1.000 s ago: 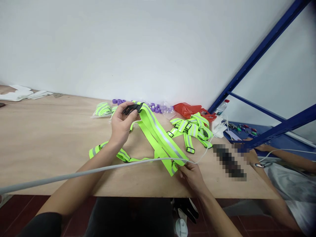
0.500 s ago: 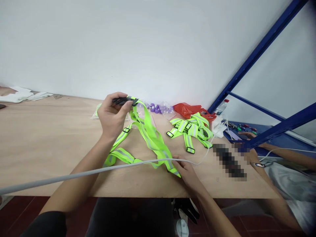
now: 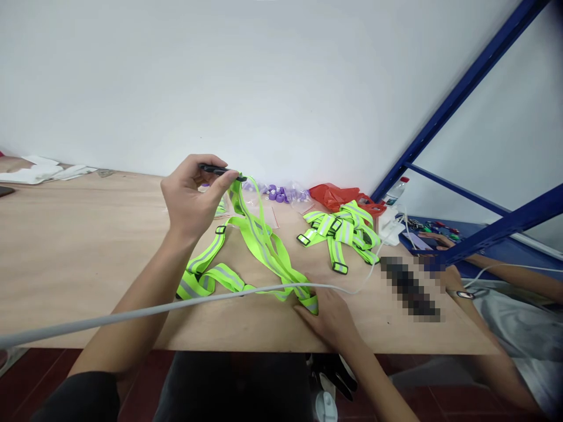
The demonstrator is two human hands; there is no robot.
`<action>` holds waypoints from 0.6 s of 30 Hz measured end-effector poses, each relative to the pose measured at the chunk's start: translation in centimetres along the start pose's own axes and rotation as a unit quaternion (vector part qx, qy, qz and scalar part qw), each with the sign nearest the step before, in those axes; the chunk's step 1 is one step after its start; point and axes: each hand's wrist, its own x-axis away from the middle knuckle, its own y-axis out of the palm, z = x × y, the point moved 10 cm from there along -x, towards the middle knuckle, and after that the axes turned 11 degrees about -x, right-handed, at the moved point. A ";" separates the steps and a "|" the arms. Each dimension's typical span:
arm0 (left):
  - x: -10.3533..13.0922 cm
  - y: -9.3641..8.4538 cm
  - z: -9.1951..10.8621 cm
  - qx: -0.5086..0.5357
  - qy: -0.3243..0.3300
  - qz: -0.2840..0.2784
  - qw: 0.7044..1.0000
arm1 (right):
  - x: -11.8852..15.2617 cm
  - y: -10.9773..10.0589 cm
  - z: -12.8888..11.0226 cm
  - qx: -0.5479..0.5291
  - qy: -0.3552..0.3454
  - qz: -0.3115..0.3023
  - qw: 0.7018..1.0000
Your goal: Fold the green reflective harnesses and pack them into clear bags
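Raised over the table, my left hand [image 3: 193, 196] is closed around black plastic buckles [image 3: 220, 170]. Fluorescent yellow-green reflective straps [image 3: 264, 249] with a grey stripe hang down from them to the tabletop. My right hand [image 3: 332, 316] rests low on the table, its thumb and fingers closed on the lower end of those straps; part of the grip is hidden. More of the same webbing, with a black slider [image 3: 220, 230], lies looped beneath my left forearm. To the right sits a second bundle of reflective straps [image 3: 347, 231], touched by neither hand.
A white cable [image 3: 176, 303] crosses in front of both forearms. Along the wall lie clear bags with purple pieces [image 3: 277, 193] and a red plastic bag [image 3: 336, 196]. A bottle [image 3: 397, 191] stands by the blue frame [image 3: 457, 99]. Another person's arm [image 3: 505, 272] is at the right.
My left hand has moved slightly up and left with the buckles, drawing the hanging straps narrower. My right hand has shifted a little, its thumb now showing below the strap end.
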 end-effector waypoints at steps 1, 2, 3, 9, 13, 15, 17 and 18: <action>-0.2 0.0 -0.1 -0.005 0.000 -0.001 1.000 | 0.4 -0.2 -0.1 0.017 -0.021 0.015 1.000; -0.4 -0.1 -0.3 -0.011 -0.002 -0.001 1.000 | 0.8 -0.3 -0.2 0.034 -0.044 0.029 0.998; -0.7 -0.2 -0.5 -0.015 -0.004 0.002 1.000 | 1.2 -0.4 -0.4 0.049 -0.069 0.041 0.996; -1.6 -0.9 -1.2 -0.039 -0.007 0.011 0.999 | 2.3 -1.4 -2.0 0.093 -0.154 0.074 0.981; -1.4 -0.6 -1.1 -0.067 -0.014 -0.005 0.998 | 2.0 -2.5 -2.4 0.037 -0.121 0.086 0.988; -1.3 -0.4 -1.1 -0.078 -0.023 -0.016 0.997 | 1.9 -2.7 -2.6 0.008 -0.117 0.086 0.989; -1.3 -0.4 -1.1 -0.079 -0.027 -0.018 0.996 | 1.9 -2.8 -2.6 -0.016 -0.111 0.085 0.990; -1.3 -0.4 -1.0 -0.079 -0.028 -0.019 0.996 | 1.9 -2.9 -2.5 -0.031 -0.105 0.082 0.991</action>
